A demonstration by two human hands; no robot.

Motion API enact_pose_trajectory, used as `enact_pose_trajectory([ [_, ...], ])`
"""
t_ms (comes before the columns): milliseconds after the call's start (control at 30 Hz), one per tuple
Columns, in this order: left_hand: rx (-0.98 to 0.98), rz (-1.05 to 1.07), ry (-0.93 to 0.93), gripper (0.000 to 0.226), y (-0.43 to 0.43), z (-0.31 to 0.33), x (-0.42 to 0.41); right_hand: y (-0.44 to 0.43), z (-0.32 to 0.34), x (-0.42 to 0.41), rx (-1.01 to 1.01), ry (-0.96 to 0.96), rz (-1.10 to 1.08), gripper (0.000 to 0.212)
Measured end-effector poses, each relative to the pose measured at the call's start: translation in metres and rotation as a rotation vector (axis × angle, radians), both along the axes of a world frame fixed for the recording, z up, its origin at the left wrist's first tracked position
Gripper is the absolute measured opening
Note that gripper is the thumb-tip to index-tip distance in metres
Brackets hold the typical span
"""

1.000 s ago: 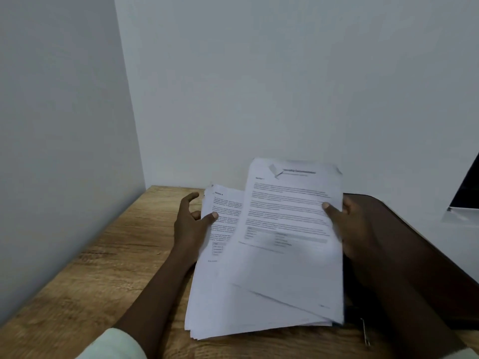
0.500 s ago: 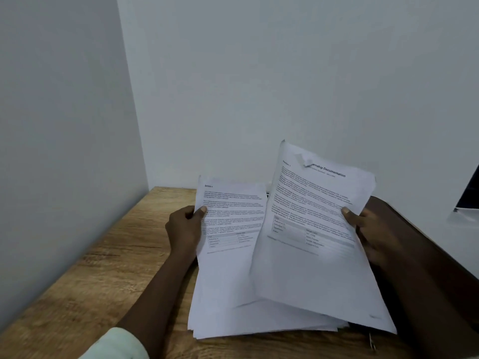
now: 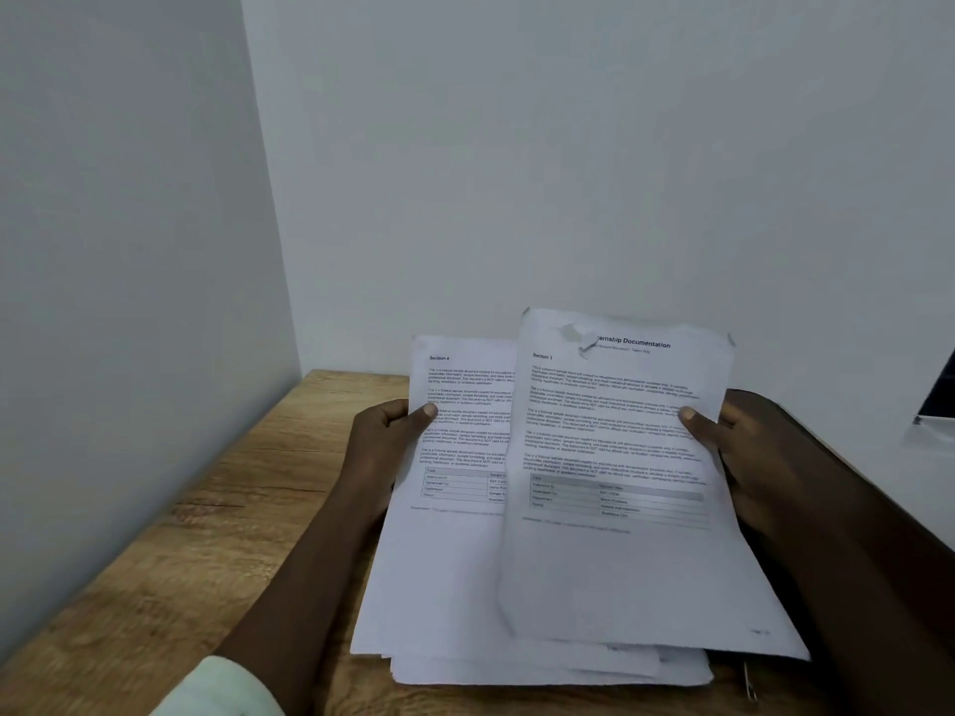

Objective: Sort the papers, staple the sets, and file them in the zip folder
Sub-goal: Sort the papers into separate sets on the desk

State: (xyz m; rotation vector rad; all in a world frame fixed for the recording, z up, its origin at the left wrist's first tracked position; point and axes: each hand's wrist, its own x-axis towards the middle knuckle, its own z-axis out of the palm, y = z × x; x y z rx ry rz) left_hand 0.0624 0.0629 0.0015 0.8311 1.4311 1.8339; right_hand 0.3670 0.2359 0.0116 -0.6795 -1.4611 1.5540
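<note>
Your left hand (image 3: 382, 447) pinches the Section 4 page (image 3: 465, 540), your right hand (image 3: 744, 457) the Section 1 page (image 3: 620, 571), above the stack (image 3: 542, 669) on the desk (image 3: 206, 509); likely thin and floppy, so hold mid-edge

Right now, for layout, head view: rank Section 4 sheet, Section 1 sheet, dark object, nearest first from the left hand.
1. Section 4 sheet, in left hand.
2. Section 1 sheet, right of it.
3. Dark object, far right.
</note>
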Motion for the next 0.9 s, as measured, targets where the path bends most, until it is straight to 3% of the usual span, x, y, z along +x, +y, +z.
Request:
enact_pose_trajectory([
  [67,0.011,0.002,-0.003,0.019,0.000,0.002,0.003,-0.003,-0.001,-0.003,0.004,-0.006,-0.009,0.109],
  [300,0.025,-0.031,-0.044,0.021,0.005,0.005,0.017,-0.014,-0.002,-0.023,0.019,-0.002,0.011,0.106],
  [367,0.034,-0.019,-0.052,0.020,0.005,0.005,0.016,-0.014,0.002,-0.019,0.012,0.043,-0.026,0.094],
  [467,0.055,-0.011,-0.069,0.021,0.004,0.004,0.014,-0.008,0.007,-0.005,-0.033,0.102,-0.102,0.046],
  [500,0.060,-0.007,-0.071,0.021,0.004,0.004,0.013,-0.008,0.007,-0.002,-0.038,0.096,-0.108,0.039],
  [633,0.068,-0.017,-0.064,0.019,0.005,0.003,0.017,-0.013,0.005,-0.011,-0.032,0.066,-0.036,0.056],
  [767,0.106,-0.065,-0.084,0.023,0.006,0.003,0.020,-0.022,0.001,-0.032,-0.039,0.093,0.006,0.036],
  [833,0.137,-0.100,-0.111,0.027,0.007,0.005,0.023,-0.031,0.000,-0.042,0.005,0.120,0.031,0.046],
  [900,0.140,-0.124,-0.096,0.026,0.006,0.010,0.026,-0.037,0.002,-0.049,0.008,0.143,0.015,0.079],
])
